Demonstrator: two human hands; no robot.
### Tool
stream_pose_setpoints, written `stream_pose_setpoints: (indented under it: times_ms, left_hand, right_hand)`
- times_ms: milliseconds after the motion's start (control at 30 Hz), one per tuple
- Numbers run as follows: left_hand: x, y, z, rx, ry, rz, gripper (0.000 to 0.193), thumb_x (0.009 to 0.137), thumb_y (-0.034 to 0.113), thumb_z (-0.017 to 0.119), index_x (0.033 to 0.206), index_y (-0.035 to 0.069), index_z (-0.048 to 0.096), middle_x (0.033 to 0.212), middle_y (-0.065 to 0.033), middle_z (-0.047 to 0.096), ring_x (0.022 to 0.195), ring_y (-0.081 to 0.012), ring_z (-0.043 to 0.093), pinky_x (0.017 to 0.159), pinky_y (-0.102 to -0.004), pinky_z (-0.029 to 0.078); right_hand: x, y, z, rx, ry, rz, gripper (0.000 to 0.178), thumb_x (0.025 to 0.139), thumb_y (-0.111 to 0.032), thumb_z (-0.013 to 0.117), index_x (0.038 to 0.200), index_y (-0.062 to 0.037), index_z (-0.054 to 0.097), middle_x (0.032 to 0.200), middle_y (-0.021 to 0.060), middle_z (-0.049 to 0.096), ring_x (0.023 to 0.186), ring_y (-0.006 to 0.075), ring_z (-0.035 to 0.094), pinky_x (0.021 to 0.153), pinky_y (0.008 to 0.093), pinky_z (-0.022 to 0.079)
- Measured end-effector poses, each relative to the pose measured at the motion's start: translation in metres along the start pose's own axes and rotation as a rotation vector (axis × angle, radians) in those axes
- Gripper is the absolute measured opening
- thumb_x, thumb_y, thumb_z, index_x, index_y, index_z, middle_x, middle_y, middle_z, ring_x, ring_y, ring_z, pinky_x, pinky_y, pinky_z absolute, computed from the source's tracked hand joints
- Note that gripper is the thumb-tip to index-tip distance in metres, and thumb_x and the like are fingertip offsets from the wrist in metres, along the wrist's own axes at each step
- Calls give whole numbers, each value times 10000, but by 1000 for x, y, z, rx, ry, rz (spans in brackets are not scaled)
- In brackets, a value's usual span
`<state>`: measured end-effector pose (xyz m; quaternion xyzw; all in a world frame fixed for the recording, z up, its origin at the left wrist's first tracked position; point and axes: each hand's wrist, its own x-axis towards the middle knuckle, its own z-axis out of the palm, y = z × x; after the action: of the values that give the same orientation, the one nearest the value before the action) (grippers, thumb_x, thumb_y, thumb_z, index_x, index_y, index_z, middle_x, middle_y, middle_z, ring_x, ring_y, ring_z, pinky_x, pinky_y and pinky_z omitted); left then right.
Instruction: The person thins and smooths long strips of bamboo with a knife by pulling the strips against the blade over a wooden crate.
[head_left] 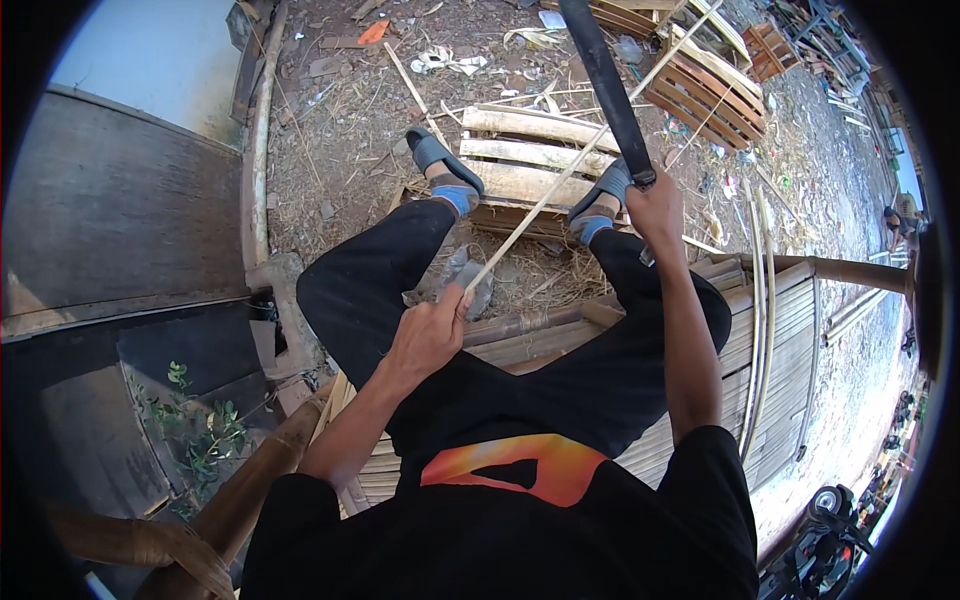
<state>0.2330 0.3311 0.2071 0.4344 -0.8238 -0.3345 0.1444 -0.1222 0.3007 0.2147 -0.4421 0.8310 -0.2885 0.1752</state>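
Note:
My left hand (428, 337) is closed around the near end of a long, thin bamboo strip (535, 212). The strip slants up and away to the right, passing over a slatted wooden crate (515, 185) and behind the blade. In my right hand (657, 214) is the handle of a machete (604, 85), its wide dark blade pointing up and away. Where the strip and the blade cross in the picture, I cannot tell whether they touch. My sandalled feet (437, 165) rest at the crate, one on each side.
Under me is a bamboo slat bench (780, 330) with two long strips (757, 300) lying across its right side. More slatted crates (705, 95) stand far right. Litter and shavings cover the dirt ground (340, 150). A wooden panel (120, 210) and a leafy plant (200, 420) are at left.

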Motion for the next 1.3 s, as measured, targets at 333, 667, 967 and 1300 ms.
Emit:
stream_pose_setpoints:
  times_ms: [333,667,967,1300]
  left_hand:
    - [-8,-6,8,113,-5,34,154,996,198,518,940,56,497,542,-198,549,528,-425,595,467,-519,457]
    - [0,-10,2,191,59,-17,170,995,201,527,898,62,518,550,-191,555,530,-418,593,473,-502,462]
    - [10,-17,10,198,43,-77,167,1004,211,514,914,71,527,584,-198,573,559,-429,597,484,-512,460]
    - [22,-4,16,-37,-2,-113,219,1030,231,468,956,31,518,598,-229,561,592,-468,579,521,-531,419]
  right_hand:
    - [-5,4,7,-117,-90,-14,323,781,-170,609,1079,-50,641,867,260,678,874,455,652,780,527,498]
    - [-27,0,24,-155,-79,-69,297,779,-176,614,1045,-45,632,866,243,678,887,451,648,769,521,499]
    - [-61,-3,61,-256,-222,-76,420,758,-183,624,1169,-98,625,917,256,681,914,458,646,812,526,506]
    - [-73,1,77,-161,-159,-49,405,785,-185,630,1173,-69,613,855,284,670,877,470,648,823,534,502]
